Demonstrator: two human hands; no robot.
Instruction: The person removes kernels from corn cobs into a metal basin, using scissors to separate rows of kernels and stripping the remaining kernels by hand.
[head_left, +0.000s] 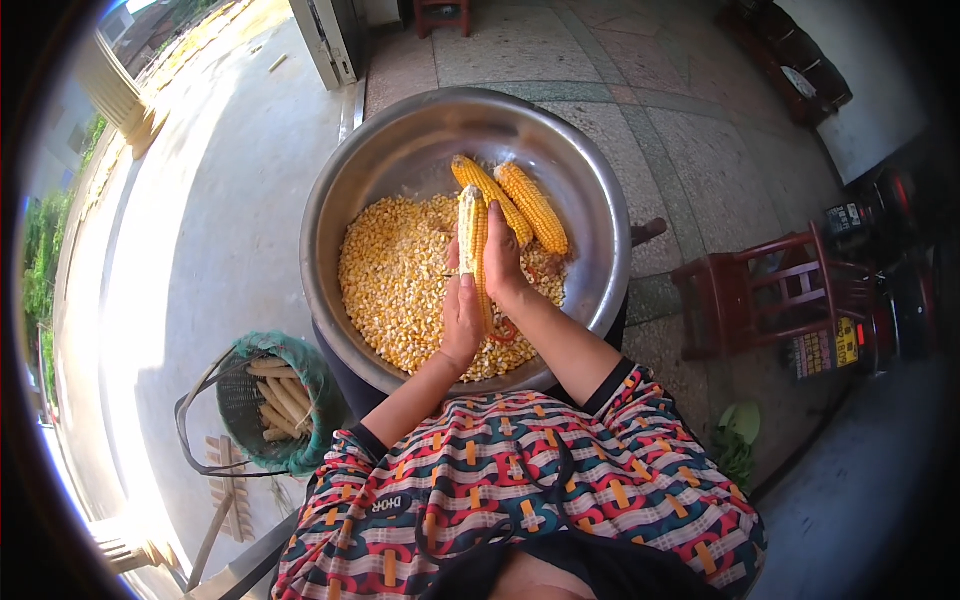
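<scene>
A partly shelled corn cob (472, 232) stands upright in the picture between my two hands, over a wide metal basin (616, 247). My left hand (463, 315) grips its lower part from the left, with some fingers hidden behind the cob. My right hand (501, 255) closes on its right side, thumb pointing up along it. Loose corn kernels (397, 277) lie heaped in the basin. Two cobs full of yellow kernels (480, 187) (534, 208) rest beyond my hands, at the basin's upper right. Something orange-red and curved (504, 332) lies on the kernels below the cob.
A basket with green netting (259, 450) holds several bare cobs (285, 397) at lower left, beside a wooden rake-like tool (229, 487). A dark red wooden chair (727, 300) and a parked vehicle (885, 337) are at right. A door frame (326, 45) stands beyond the basin.
</scene>
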